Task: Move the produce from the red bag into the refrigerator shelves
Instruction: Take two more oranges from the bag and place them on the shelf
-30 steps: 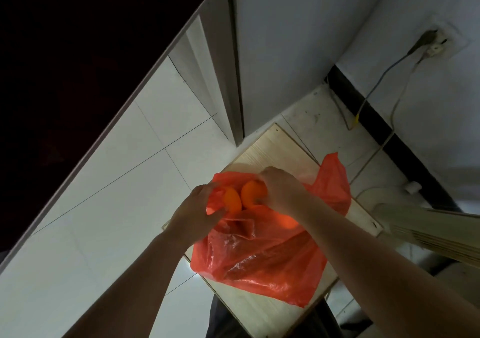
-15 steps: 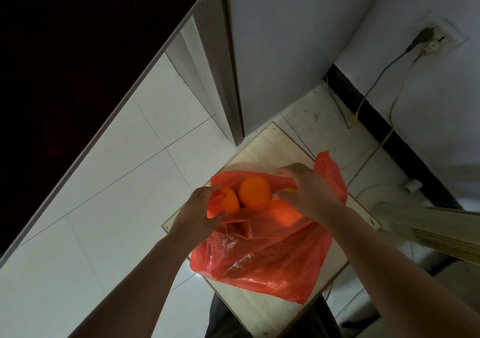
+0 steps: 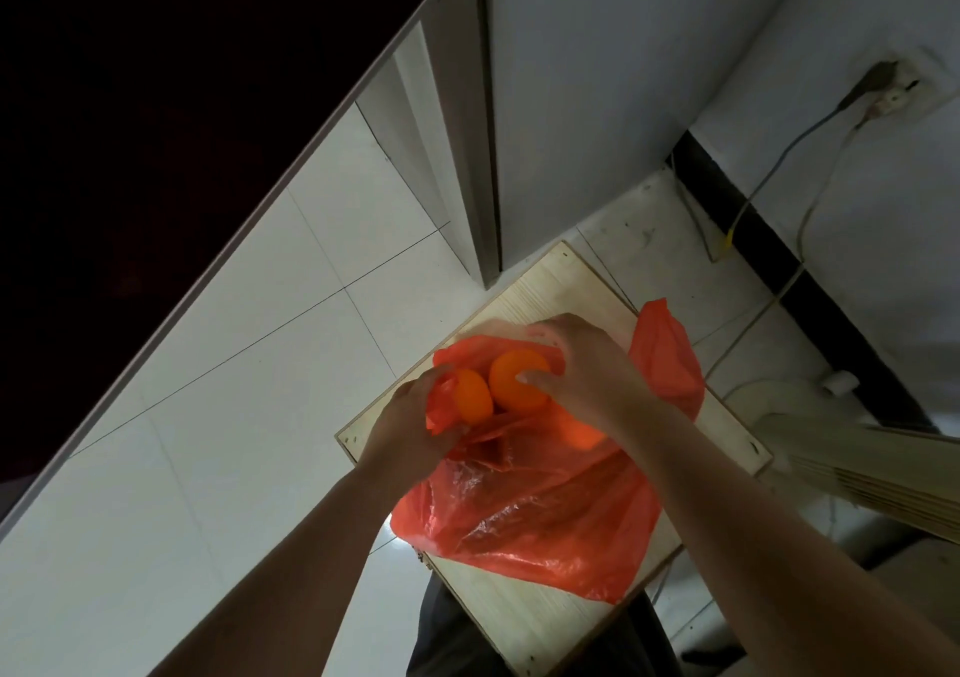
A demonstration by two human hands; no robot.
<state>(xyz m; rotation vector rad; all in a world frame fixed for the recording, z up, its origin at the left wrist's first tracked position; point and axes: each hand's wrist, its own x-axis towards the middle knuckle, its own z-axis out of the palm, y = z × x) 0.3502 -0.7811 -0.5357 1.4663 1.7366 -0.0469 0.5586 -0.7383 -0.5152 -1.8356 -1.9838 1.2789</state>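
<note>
white tiled floor (image 3: 260, 364) fills left of frame; pale refrigerator (image 3: 597, 104) upper centre. wooden board (image 3: 561, 281) lower centre carries red bag (image 3: 545, 520). left hand (image 3: 410, 427) pinches bag rim open; right hand (image 3: 587, 369) curls round larger orange (image 3: 514, 385), smaller orange (image 3: 472, 403) touching it at bag mouth. risk: thin plastic snags on lift, loose orange rolls off board onto floor.

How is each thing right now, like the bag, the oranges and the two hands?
light wooden board: lying flat.
red plastic bag: open at the top, lying on the board.
bigger round orange fruit: in the bag's mouth, gripped.
smaller round orange fruit: in the bag's mouth, beside the bigger one.
right hand: grips the bigger fruit.
left hand: holds the bag's edge.
dark plug: in the wall socket.
</note>
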